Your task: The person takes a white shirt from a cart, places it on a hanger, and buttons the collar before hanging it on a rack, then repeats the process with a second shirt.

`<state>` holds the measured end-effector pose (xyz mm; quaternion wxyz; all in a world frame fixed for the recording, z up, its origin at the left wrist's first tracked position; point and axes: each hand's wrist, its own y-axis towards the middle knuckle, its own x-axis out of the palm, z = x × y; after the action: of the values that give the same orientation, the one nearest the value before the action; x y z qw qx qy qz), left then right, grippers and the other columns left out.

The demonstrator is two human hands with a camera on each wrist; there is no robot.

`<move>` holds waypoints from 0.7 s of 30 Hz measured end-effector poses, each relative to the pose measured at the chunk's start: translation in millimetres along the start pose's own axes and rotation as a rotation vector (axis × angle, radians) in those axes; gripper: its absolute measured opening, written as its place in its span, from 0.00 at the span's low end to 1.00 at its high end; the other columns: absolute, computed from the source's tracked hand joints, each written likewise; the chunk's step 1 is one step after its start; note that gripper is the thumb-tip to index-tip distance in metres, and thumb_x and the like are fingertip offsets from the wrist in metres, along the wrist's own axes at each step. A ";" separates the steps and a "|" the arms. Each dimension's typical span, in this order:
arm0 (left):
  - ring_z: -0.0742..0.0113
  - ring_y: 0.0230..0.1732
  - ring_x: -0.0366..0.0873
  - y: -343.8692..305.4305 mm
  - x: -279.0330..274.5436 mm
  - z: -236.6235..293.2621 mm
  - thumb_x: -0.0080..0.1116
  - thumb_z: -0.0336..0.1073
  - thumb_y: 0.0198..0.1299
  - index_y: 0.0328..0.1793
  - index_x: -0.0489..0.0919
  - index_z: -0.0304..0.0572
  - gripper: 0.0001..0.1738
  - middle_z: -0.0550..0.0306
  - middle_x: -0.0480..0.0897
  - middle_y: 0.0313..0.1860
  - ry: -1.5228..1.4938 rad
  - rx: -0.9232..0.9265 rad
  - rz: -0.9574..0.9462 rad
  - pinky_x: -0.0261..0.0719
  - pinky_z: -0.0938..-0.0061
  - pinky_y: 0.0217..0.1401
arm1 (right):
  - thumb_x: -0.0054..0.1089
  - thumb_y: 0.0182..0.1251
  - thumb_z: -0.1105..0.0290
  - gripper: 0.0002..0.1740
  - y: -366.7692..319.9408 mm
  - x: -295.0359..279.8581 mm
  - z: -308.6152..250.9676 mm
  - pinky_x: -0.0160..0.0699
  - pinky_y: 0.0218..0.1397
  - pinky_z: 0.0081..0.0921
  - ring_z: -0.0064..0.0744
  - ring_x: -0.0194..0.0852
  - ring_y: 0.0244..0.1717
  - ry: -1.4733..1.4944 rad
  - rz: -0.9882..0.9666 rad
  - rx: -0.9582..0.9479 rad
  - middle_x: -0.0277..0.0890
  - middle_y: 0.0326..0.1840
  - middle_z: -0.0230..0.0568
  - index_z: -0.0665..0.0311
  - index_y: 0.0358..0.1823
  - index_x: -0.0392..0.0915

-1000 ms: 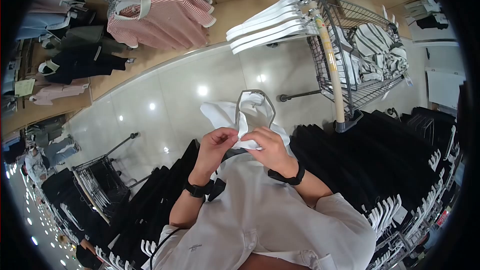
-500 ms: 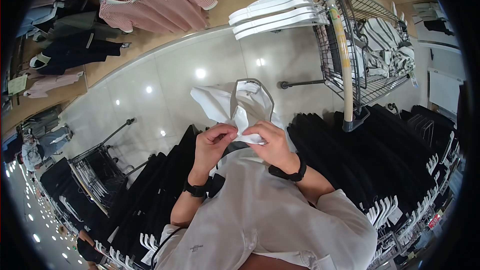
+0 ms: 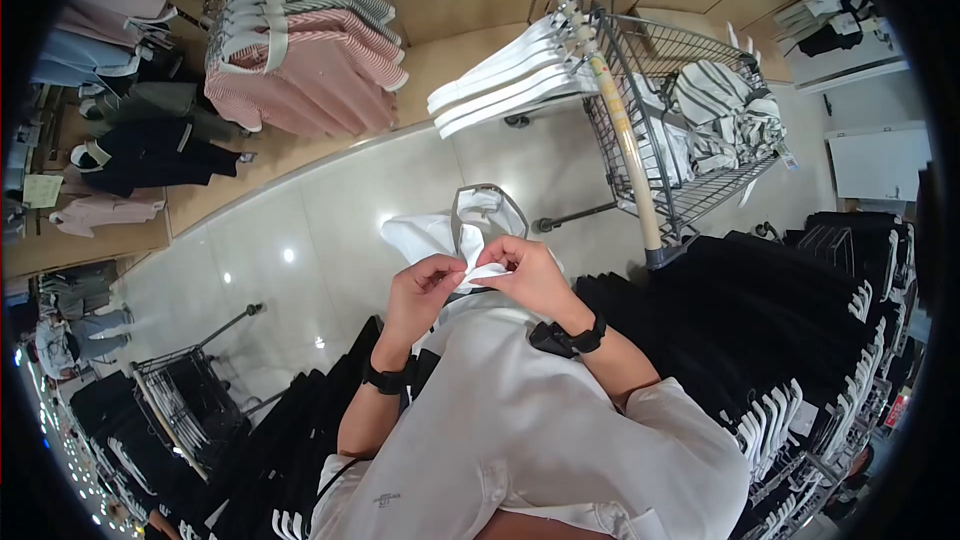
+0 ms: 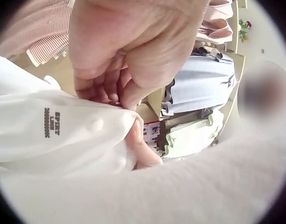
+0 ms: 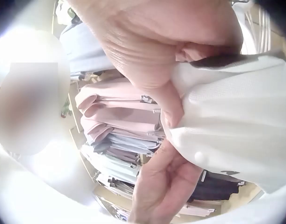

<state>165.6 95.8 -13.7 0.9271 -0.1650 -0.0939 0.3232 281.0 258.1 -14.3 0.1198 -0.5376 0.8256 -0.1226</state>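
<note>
In the head view a white polo shirt [image 3: 415, 238] with a grey-edged collar [image 3: 492, 190] hangs in front of my body. My left hand [image 3: 422, 298] pinches the front opening's edge between thumb and fingers. Close beside it, my right hand [image 3: 528, 278] pinches the same edge, fingertips almost meeting the left ones. The left wrist view shows a pale button [image 4: 94, 125] and small dark print [image 4: 52, 122] on the cloth near my fingers. In the right wrist view, a button [image 5: 179, 137] sits right at the right thumb. Some fingertips are hidden by cloth.
A wire cart [image 3: 690, 180] holding striped clothes stands ahead right, with white hangers [image 3: 505, 80] on its near side. Racks of black garments [image 3: 720, 310] flank me on both sides. Striped pink shirts [image 3: 310, 80] hang at the far wall. A person [image 3: 60, 345] stands far left.
The head view has shifted, so the cart and shirts sit further left and lower. Both hands stay at the shirt's front opening; the right hand has turned slightly, its knuckles higher.
</note>
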 end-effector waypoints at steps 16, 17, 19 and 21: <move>0.82 0.36 0.74 8.5 -35.8 -9.3 0.59 0.24 0.65 0.44 0.82 0.36 0.04 0.67 0.81 0.36 -0.279 -0.104 -0.143 0.71 0.85 0.40 | 0.69 0.51 0.77 0.11 9.7 -16.8 -11.4 0.69 0.52 0.32 0.34 0.79 0.42 -0.390 0.076 -0.570 0.81 0.34 0.33 0.60 0.38 0.84; 0.82 0.37 0.74 9.8 -40.4 -8.2 0.59 0.23 0.65 0.44 0.81 0.36 0.04 0.66 0.81 0.37 -0.276 -0.096 -0.172 0.72 0.85 0.41 | 0.69 0.52 0.76 0.10 9.7 -15.6 -15.1 0.70 0.51 0.32 0.34 0.79 0.42 -0.416 0.064 -0.602 0.81 0.34 0.34 0.61 0.38 0.84; 0.81 0.38 0.75 15.4 -47.7 -7.1 0.58 0.23 0.65 0.44 0.81 0.35 0.04 0.65 0.82 0.37 -0.243 -0.092 -0.183 0.73 0.85 0.43 | 0.69 0.54 0.74 0.08 8.3 -10.1 -26.3 0.70 0.51 0.32 0.35 0.78 0.40 -0.450 0.046 -0.601 0.80 0.34 0.35 0.62 0.37 0.84; 0.80 0.39 0.76 23.1 -53.0 -8.9 0.57 0.23 0.65 0.45 0.81 0.35 0.05 0.65 0.82 0.38 -0.221 -0.081 -0.194 0.74 0.84 0.44 | 0.69 0.56 0.72 0.07 9.8 -4.8 -33.9 0.70 0.50 0.32 0.36 0.77 0.39 -0.496 0.025 -0.600 0.80 0.33 0.36 0.63 0.36 0.83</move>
<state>114.0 77.2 -34.0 0.9306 -0.1559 -0.2237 0.2444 263.4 268.7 14.7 0.1548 -0.5522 0.7770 0.2596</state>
